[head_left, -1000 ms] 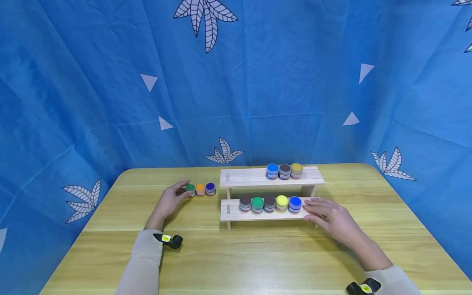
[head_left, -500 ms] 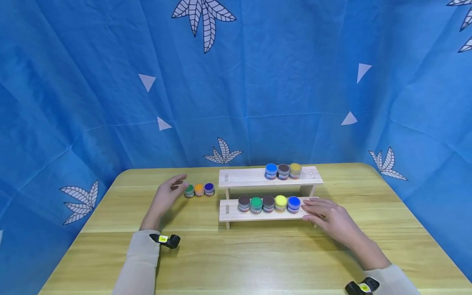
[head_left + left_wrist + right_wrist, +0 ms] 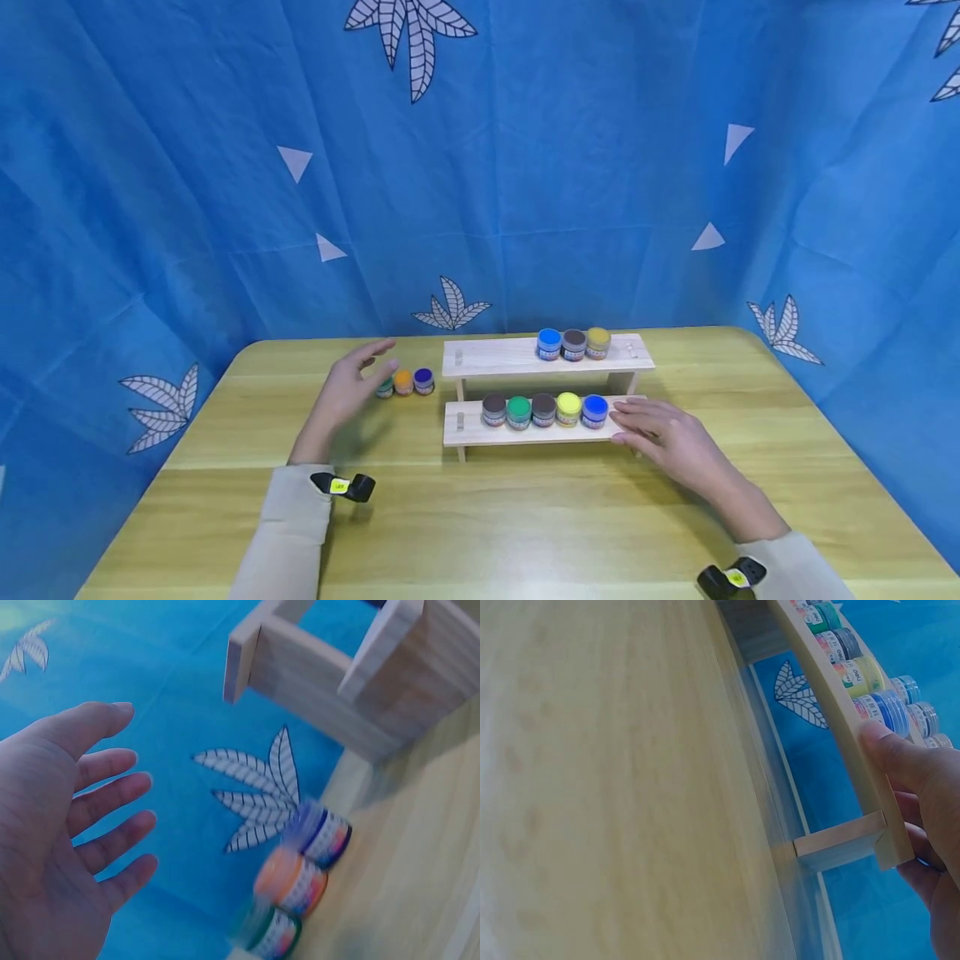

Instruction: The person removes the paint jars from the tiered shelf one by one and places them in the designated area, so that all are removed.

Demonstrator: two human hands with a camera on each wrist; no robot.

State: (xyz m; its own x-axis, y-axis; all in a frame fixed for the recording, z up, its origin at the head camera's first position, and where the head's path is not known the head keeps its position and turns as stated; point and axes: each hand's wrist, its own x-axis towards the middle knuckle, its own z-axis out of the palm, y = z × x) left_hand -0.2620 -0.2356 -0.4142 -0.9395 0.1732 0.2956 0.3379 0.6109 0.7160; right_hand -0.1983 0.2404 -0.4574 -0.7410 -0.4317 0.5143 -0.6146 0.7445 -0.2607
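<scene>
My left hand (image 3: 352, 387) is raised with its fingers apart and holds nothing. It is beside and partly over a green-lidded paint jar (image 3: 271, 930), which stands in a short row with an orange jar (image 3: 403, 382) and a dark blue jar (image 3: 423, 382). My right hand (image 3: 671, 437) rests at the right end of the lower shelf (image 3: 472, 429), fingers loosely bent. In the right wrist view its thumb lies at the shelf's front edge, right by the blue paint jar (image 3: 885, 710). Left of that jar stand a yellow jar (image 3: 568, 409), a green jar (image 3: 518, 412) and dark jars (image 3: 543, 410).
Behind the lower shelf, the wooden stand's upper shelf (image 3: 491, 356) bears a light blue jar (image 3: 549, 344), a dark jar (image 3: 573, 344) and an ochre jar (image 3: 597, 343) toward its right end. A blue patterned cloth (image 3: 525, 167) hangs behind the wooden table (image 3: 480, 525).
My left hand has come off the green jar, drawn back a little, then risen with its fingers spreading wider. My right hand stays at the shelf's end. The jars keep their places.
</scene>
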